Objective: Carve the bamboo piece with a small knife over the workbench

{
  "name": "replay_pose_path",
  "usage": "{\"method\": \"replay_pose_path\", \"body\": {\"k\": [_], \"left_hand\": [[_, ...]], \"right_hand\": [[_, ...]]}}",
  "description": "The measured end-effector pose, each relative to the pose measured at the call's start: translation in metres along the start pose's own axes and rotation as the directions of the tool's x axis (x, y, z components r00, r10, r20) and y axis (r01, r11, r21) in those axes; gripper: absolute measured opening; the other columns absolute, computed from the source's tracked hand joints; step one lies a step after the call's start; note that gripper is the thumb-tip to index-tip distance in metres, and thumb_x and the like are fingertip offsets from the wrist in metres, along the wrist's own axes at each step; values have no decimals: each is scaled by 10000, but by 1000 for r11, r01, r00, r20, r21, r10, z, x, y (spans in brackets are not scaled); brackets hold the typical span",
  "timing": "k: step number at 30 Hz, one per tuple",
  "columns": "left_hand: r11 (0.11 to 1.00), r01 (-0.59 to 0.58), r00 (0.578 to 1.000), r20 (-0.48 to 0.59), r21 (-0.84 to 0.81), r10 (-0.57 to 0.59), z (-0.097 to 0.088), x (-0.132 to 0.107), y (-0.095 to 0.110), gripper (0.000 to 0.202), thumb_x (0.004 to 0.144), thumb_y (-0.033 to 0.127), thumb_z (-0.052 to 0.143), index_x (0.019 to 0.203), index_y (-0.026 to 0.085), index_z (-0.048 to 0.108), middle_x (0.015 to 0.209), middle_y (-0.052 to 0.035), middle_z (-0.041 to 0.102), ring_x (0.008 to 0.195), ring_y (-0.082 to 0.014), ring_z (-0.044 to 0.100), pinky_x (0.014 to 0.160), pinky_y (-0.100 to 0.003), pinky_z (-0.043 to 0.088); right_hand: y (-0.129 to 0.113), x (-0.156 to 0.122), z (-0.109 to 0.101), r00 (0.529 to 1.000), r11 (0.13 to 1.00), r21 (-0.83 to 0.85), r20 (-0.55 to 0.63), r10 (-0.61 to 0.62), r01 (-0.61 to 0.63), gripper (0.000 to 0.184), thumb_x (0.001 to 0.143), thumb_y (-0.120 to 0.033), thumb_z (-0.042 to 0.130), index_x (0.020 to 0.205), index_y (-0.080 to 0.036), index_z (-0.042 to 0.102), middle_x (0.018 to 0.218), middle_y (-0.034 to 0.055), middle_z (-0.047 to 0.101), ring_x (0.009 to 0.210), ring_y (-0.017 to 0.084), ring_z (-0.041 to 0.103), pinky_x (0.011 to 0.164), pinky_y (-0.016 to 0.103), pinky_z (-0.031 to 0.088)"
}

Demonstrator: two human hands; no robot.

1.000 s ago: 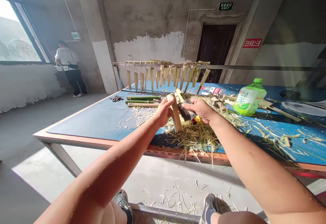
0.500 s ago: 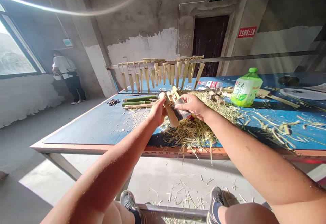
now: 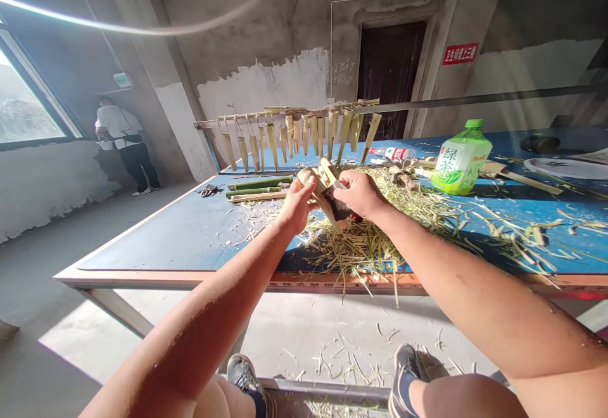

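My left hand (image 3: 297, 205) is wrapped round a pale split piece of bamboo (image 3: 325, 208), held at a slant above the table. In my right hand (image 3: 361, 195) is a dark sheet of sandpaper (image 3: 340, 206), pinched against the right side of the bamboo. My right fingertips are partly hidden behind the sheet and the bamboo. Just beyond my hands, another short bamboo piece (image 3: 327, 168) shows its pale end. Under both hands spreads a heap of bamboo shavings (image 3: 375, 240).
Cut bamboo pieces (image 3: 270, 145) hang in a row from a rail. Green bamboo lengths (image 3: 259, 183) lie to the left on the blue table (image 3: 166, 231). A green tea bottle (image 3: 460, 158) stands at right, near a lying clear bottle (image 3: 394, 153). A person (image 3: 126, 142) stands at far left.
My right hand has shifted slightly up along the bamboo with the sandpaper, whose sheet now shows a darker face. The bamboo has tilted a little in my left hand.
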State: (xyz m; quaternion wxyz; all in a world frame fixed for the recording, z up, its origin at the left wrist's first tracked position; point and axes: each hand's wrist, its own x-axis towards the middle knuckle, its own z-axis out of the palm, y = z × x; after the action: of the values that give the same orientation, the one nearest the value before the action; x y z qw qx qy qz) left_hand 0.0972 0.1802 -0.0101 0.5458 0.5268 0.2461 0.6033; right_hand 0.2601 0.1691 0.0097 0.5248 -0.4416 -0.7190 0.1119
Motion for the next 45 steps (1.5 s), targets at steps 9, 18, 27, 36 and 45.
{"method": "replay_pose_path", "body": {"k": [9, 18, 27, 36, 45], "left_hand": [[984, -177, 983, -54, -9, 176, -1, 0, 8, 406, 775, 531, 735, 1018, 247, 577, 1046, -28, 671, 1021, -204, 626, 768, -282, 482], [975, -221, 974, -45, -10, 220, 1, -3, 8, 449, 738, 505, 787, 991, 232, 534, 990, -15, 639, 907, -163, 614, 737, -272, 486], [952, -296, 933, -191, 74, 305, -4, -2, 7, 380, 767, 459, 768, 970, 235, 537, 957, -14, 624, 894, -160, 607, 785, -291, 474], [987, -155, 988, 21, 44, 154, 11, 29, 42, 268, 877, 468, 647, 932, 212, 594, 956, -53, 674, 903, -185, 612, 755, -297, 464], [972, -17, 991, 125, -236, 48, 4, 67, 10, 414, 777, 536, 735, 966, 211, 562, 877, -42, 653, 720, -178, 635, 723, -364, 541]], "right_hand": [[4, 6, -16, 985, 993, 81, 154, 75, -88, 269, 618, -263, 673, 571, -219, 412, 563, -62, 392, 553, 94, 339, 528, 258, 242], [-7, -3, -5, 993, 990, -68, 27, -119, 120, 324, 757, -330, 634, 591, -225, 376, 566, -60, 348, 569, 104, 317, 540, 271, 226], [-2, 5, -20, 978, 986, -128, -168, -127, 106, 328, 783, -279, 596, 596, -237, 329, 561, -56, 342, 563, 109, 304, 551, 280, 223], [0, 11, -27, 969, 951, 308, -233, 80, -4, 267, 820, -463, 614, 765, -240, 477, 679, -33, 490, 633, 139, 444, 599, 264, 368], [7, 11, -21, 964, 956, 292, -245, 104, -29, 274, 843, -488, 611, 822, -233, 515, 703, -28, 541, 634, 135, 478, 592, 259, 410]]}}
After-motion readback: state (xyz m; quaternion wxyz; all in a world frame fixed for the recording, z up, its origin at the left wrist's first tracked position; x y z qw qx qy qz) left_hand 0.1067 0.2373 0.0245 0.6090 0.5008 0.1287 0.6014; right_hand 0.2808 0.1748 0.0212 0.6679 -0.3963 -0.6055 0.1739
